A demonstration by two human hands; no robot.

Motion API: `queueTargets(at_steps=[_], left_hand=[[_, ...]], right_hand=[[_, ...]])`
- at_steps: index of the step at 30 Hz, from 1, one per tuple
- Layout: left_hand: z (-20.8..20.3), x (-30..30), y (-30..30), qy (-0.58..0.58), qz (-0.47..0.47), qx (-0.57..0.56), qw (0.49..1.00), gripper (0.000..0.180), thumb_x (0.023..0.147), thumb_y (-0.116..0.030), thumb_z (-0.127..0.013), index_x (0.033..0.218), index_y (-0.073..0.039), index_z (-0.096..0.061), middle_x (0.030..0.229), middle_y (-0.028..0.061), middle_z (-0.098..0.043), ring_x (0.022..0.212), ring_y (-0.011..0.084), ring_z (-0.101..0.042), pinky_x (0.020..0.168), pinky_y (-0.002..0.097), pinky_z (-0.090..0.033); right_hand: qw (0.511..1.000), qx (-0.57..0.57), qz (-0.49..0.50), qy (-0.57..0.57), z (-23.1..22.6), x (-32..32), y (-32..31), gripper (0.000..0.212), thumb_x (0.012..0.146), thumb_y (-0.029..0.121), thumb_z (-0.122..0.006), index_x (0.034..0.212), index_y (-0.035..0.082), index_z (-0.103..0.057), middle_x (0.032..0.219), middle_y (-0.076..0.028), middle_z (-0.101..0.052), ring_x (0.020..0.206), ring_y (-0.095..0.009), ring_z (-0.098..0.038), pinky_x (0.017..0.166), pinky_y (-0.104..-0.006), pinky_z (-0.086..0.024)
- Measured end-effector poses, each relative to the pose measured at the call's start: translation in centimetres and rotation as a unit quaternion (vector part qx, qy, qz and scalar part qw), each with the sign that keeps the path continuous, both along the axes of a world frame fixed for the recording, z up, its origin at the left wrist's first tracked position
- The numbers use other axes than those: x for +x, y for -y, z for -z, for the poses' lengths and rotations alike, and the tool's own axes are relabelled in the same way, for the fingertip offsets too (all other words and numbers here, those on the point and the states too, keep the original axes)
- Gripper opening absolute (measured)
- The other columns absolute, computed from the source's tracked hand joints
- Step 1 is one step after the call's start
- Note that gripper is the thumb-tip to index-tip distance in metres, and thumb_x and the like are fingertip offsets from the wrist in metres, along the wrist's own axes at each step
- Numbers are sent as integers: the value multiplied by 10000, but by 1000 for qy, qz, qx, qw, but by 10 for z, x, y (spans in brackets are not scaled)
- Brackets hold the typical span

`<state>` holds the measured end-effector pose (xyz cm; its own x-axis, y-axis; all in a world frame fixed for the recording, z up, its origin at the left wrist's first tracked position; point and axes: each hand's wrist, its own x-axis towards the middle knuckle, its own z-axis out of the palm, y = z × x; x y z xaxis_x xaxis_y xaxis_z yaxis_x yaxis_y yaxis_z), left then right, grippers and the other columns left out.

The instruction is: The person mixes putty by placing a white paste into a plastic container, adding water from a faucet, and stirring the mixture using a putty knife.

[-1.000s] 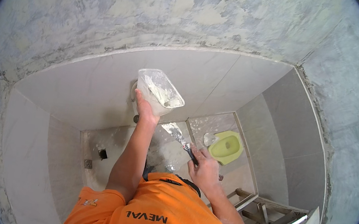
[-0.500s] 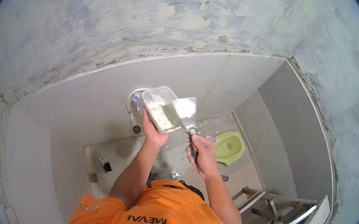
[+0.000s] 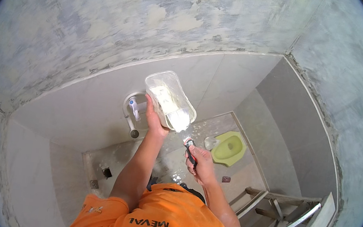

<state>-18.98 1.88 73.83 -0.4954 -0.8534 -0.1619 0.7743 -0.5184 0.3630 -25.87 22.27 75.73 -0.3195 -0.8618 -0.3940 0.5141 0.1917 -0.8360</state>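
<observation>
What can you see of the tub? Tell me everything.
The tub is clear, apparently plastic, and roughly rectangular, with rounded corners and a thin rim. It is open toward the viewer, with white paste inside. The left hand holds its left side, before the tiled wall. The scraper blade crosses its near end; contact is unclear.

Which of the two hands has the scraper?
The right hand, closed around the handle of the scraper; the left hand holds the tub instead.

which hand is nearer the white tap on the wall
Left. The left hand, holding the plastic tub, is just right of the white tap in the picture; the right hand, gripping the putty knife, is farther right and lower.
</observation>
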Motion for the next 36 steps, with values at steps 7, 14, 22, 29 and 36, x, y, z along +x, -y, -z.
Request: queueTargets(at_steps=[7,14,22,29,36], left_hand=[[-1,-16,29,-44,-49,0,998,712,993,-651,-432,1502,-154,-409,1484,76,-484,1349,314,-479,1104,532,-405],[-17,-1,20,6,-48,20,999,721,1000,-668,-378,1516,-165,-390,1513,65,-449,1378,313,-446,1128,528,-378],[18,-12,-26,-26,-55,-7,998,706,1014,-632,-371,1529,-150,-365,1530,78,-419,1398,307,-416,1143,501,-356],[-8,-15,-44,-17,-49,75,996,724,1008,-648,-343,1537,-155,-350,1523,89,-413,1374,331,-427,1126,502,-369],[9,-16,-18,2,-76,78,994,772,988,-686,-357,1551,-158,-337,1556,103,-392,1401,343,-413,1135,531,-363]], right_hand=[[998,57,5,-10,30,9,-27,360,1010,341,-599,790,56,-616,560,13,-492,410,-64,-372,389,-231,-254],[985,16,93,-145,4,-26,-55,241,1004,275,-614,990,36,-646,668,23,-521,534,-56,-456,477,-223,-330],[804,-52,136,-576,-2,0,5,355,1007,204,-593,1287,-13,-573,879,-143,-621,750,-271,-624,712,-320,-490],[774,-49,140,-616,4,18,10,401,965,117,-623,1321,-53,-553,1032,-253,-666,872,-420,-657,735,-444,-527],[782,-64,131,-605,41,28,-7,443,970,159,-616,1353,-45,-525,1017,-244,-662,865,-428,-654,750,-476,-528]])
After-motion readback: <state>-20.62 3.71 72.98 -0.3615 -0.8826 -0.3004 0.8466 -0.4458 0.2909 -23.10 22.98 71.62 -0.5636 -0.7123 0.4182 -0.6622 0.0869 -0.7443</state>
